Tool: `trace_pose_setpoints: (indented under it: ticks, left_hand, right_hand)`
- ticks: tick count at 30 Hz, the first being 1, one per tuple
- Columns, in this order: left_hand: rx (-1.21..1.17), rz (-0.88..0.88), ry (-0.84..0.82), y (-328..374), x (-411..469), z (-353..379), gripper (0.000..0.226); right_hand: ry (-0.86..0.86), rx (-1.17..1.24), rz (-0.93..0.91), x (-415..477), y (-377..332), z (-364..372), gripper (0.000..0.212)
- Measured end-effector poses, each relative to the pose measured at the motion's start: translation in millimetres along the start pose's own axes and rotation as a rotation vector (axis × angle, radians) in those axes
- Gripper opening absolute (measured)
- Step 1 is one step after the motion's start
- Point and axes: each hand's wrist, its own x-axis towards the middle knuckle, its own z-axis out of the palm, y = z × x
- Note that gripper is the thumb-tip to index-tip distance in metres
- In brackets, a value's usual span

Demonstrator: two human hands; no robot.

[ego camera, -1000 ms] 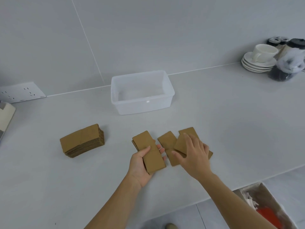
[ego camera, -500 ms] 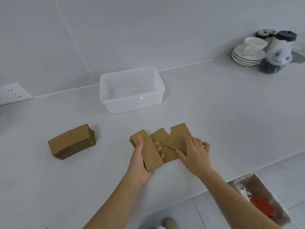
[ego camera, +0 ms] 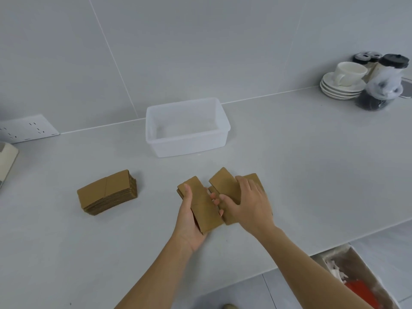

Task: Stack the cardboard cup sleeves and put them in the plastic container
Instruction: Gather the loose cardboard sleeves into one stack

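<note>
My left hand (ego camera: pixel 191 224) holds a small stack of brown cardboard sleeves (ego camera: pixel 204 208) from below, thumb on top. My right hand (ego camera: pixel 247 204) lies flat on loose sleeves (ego camera: pixel 223 182) spread on the counter just right of it, fingers curled over one sleeve's edge. A tall neat pile of sleeves (ego camera: pixel 107 192) sits on the counter to the left. The translucent plastic container (ego camera: pixel 187 139) stands behind the hands near the wall, with nothing visible inside.
A cup on stacked saucers (ego camera: pixel 343 83) and lidded jars (ego camera: pixel 379 85) stand at the back right. A wall socket (ego camera: pixel 26 129) is at the left. Below the counter's front edge sits a lined bin (ego camera: pixel 361 284) with rubbish.
My right hand has slid the loose sleeves leftward, close against the stack in my left hand. The camera view shifted slightly.
</note>
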Motion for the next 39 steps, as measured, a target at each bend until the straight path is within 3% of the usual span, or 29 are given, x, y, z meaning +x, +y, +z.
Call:
trace_pose_setpoints:
  ticks: [7,15,26,29,33,36,39]
  left_hand:
    - [0.032,0.006,-0.054,5.8,-12.0,-1.3,0.064]
    - [-0.007,-0.018,-0.003,3.7,-17.0,-9.3,0.071]
    - [-0.009,-0.059,0.056,-0.2,-22.8,-12.2,0.032]
    - [0.021,-0.044,0.072,-1.6,-21.5,-12.6,0.033]
    - [0.02,-0.03,0.071,1.1,-22.2,-12.2,0.03]
    - [-0.026,-0.006,0.098,6.6,-21.7,-14.6,0.03]
    - [-0.04,0.017,0.13,10.5,-20.6,-17.3,0.026]
  right_hand:
    - [-0.132,0.099,-0.058,-6.1,-40.0,7.3,0.06]
    - [-0.127,0.088,-0.148,-17.0,-56.1,17.5,0.054]
    - [-0.153,0.028,-0.252,-21.9,-48.2,29.7,0.043]
    - [-0.206,0.056,-0.255,-19.7,-44.1,25.5,0.047]
    - [-0.246,0.108,-0.243,-18.4,-39.5,19.4,0.07]
    - [-0.213,0.102,-0.182,-13.4,-30.5,18.4,0.066]
    - [-0.061,-0.039,-0.126,-6.9,-21.0,21.9,0.053]
